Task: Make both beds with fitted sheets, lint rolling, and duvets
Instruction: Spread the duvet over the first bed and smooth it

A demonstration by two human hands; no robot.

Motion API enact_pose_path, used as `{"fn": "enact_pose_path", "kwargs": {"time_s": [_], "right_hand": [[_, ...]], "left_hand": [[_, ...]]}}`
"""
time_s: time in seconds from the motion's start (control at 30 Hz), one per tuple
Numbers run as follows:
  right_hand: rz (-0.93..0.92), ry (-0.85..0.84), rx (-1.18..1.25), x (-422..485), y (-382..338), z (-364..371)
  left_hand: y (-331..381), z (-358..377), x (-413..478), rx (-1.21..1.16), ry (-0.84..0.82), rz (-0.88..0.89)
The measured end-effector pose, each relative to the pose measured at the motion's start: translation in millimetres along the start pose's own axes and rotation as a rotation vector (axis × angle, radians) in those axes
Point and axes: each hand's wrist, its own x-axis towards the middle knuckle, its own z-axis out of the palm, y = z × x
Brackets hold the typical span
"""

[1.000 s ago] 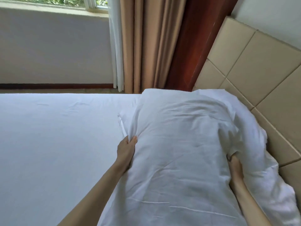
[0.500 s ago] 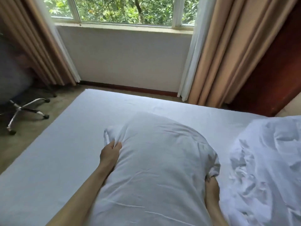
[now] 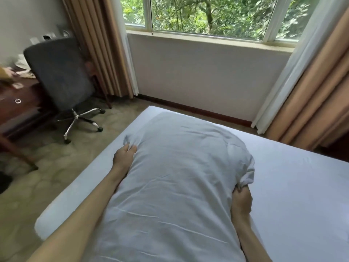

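Observation:
A plump white pillow (image 3: 179, 176) fills the middle of the view, held lengthwise out in front of me above the bed (image 3: 302, 186), which wears a smooth white fitted sheet. My left hand (image 3: 123, 157) grips the pillow's left edge, fingers pressed into the fabric. My right hand (image 3: 241, 201) clutches the bunched case on its right side, partly tucked under the cloth. The pillow hides the bed surface beneath it.
A grey office chair (image 3: 62, 76) on chrome casters stands at the left beside a dark wooden desk (image 3: 17, 103). Beige curtains (image 3: 317, 95) frame the window (image 3: 207, 14) ahead. Patterned carpet (image 3: 47, 167) lies left of the bed's foot corner.
My view has swung left, away from the headboard and a second pillow, toward the foot of the bed and the chair. Both hands keep the same grip as the pillow travels with me.

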Motion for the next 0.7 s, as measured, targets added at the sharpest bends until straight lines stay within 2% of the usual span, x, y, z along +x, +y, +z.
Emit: {"fn": "enact_pose_path", "kwargs": {"time_s": [0.13, 0.2, 0.3, 0.37, 0.43, 0.57, 0.7], "right_hand": [[0.006, 0.062, 0.074, -17, -46, 84], [0.033, -0.016, 0.105, -23, -56, 128], [0.126, -0.384, 0.004, -23, -51, 184], [0.260, -0.644, -0.177, -24, -38, 204], [0.375, -0.760, -0.346, -27, -20, 210], [0.418, -0.718, -0.357, -30, 14, 193], [0.469, -0.645, -0.351, -25, 38, 142]], "left_hand": [[11, -59, 94, 0.018, -0.036, 0.045], [9, -84, 137, 0.078, -0.026, 0.066], [-21, -116, 187, 0.179, 0.079, 0.029], [-57, -126, 202, 0.235, 0.055, -0.035], [-96, -120, 202, 0.283, -0.030, -0.092], [-140, -80, 159, 0.328, -0.304, -0.192], [-133, -16, 107, 0.310, -0.488, -0.184]]}}
